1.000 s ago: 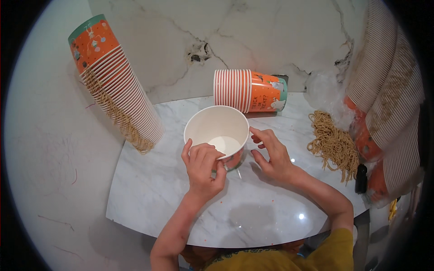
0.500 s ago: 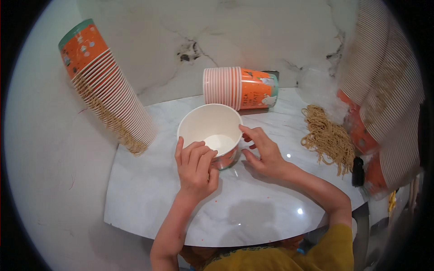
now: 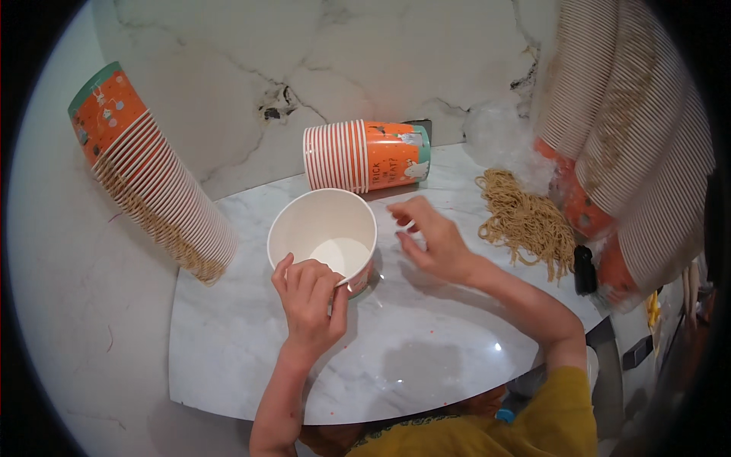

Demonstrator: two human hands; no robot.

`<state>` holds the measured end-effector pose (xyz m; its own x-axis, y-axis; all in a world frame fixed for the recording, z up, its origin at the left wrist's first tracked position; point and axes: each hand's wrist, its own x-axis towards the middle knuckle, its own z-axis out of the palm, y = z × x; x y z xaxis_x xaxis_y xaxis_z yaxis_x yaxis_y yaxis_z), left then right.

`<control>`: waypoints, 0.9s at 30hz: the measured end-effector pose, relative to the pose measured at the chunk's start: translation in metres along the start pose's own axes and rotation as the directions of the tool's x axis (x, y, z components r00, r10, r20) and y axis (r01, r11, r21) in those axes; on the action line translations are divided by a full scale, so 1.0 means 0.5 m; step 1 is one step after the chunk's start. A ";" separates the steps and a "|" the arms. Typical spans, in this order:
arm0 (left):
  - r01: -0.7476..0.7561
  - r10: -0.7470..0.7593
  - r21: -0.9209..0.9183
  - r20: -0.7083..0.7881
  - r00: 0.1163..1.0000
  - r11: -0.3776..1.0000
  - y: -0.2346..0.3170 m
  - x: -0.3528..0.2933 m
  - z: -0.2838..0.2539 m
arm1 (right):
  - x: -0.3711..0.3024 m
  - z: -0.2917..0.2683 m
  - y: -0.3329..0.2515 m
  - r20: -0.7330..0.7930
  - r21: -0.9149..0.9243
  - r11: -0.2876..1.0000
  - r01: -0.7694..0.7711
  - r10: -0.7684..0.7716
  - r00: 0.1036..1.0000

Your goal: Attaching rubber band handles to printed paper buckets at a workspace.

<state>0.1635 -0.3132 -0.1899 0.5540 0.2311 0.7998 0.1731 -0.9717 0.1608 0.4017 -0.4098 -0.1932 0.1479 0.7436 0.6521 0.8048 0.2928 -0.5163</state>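
Note:
A white-lined paper cup (image 3: 324, 228) stands upright near the middle of the marble table (image 3: 426, 350), its inside bare. My left hand (image 3: 308, 297) grips the cup's near wall. My right hand (image 3: 430, 240) hovers just right of the cup, fingers spread, holding nothing. A pile of tan string handles (image 3: 525, 221) lies to the right of that hand.
A short stack of orange paper cups (image 3: 365, 156) lies on its side behind the cup. A long leaning stack (image 3: 152, 190) with strings attached stands at the left. More tall stacks (image 3: 624, 129) crowd the right, beside crumpled plastic wrap (image 3: 499, 137) and a small black object (image 3: 585, 268).
My right hand has let go of the cup's right side and moved away to the right, opening. The left hand keeps its hold on the cup.

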 end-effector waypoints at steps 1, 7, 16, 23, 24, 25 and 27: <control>-0.013 0.013 -0.014 -0.004 1.000 1.000 0.004 0.001 0.001 | 0.007 -0.019 0.019 -0.035 -0.022 1.000 -0.019 0.018 0.999; -0.019 0.019 -0.042 -0.001 1.000 0.999 0.014 0.001 -0.001 | -0.005 -0.205 0.122 -0.115 -0.270 0.908 -0.321 0.300 0.947; 0.055 -0.054 0.047 -0.019 0.998 0.997 0.019 -0.006 0.007 | -0.120 -0.317 0.234 -0.229 -0.370 0.822 -0.433 0.371 0.900; 0.150 -0.155 -0.140 -0.031 0.987 0.979 0.005 -0.010 0.020 | -0.133 -0.287 0.266 -0.093 -0.663 0.726 -0.181 0.160 0.983; 0.150 -0.156 -0.140 -0.030 0.987 0.979 0.006 -0.009 0.020 | -0.132 -0.282 0.264 -0.050 -0.733 0.666 -0.138 0.150 0.987; 0.148 -0.153 -0.134 -0.031 0.988 0.980 0.008 -0.008 0.019 | -0.132 -0.279 0.263 -0.006 -0.794 0.601 -0.092 0.143 0.990; 0.145 -0.150 -0.128 -0.032 0.988 0.981 0.010 -0.008 0.020 | -0.134 -0.277 0.267 0.011 -0.798 0.597 -0.077 0.143 0.990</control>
<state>0.1705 -0.3186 -0.1981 0.4957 0.3727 0.7845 0.1460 -0.9262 0.3477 0.5786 -0.5037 -0.2289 0.2549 0.7846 0.5652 0.9281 -0.3625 0.0847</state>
